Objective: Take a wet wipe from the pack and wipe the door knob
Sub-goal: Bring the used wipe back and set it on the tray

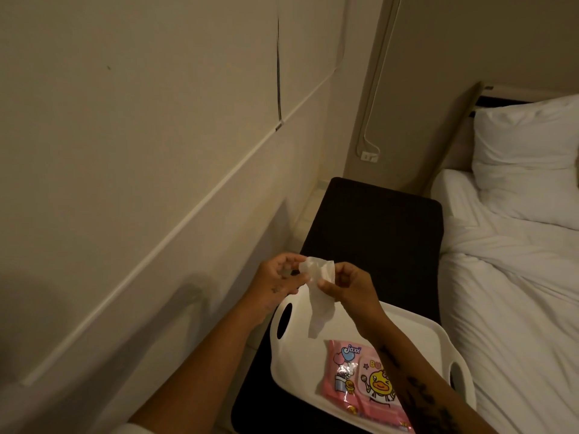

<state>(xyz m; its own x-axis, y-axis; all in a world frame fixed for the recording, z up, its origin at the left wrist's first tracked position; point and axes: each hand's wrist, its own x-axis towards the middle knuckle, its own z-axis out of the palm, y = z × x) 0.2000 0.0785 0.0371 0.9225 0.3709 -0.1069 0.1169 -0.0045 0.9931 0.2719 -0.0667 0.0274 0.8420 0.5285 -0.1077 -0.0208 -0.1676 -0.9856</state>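
Note:
A white wet wipe hangs crumpled between both hands above the tray. My left hand pinches its top left edge, and my right hand pinches its top right part. Below them a pink wipe pack with a yellow duck print lies flat on a white tray; my right forearm crosses over part of the pack. No door knob is in view.
The tray rests on a dark bench standing between a beige wall on the left and a bed with white sheets and a pillow on the right. A wall socket sits beyond the bench.

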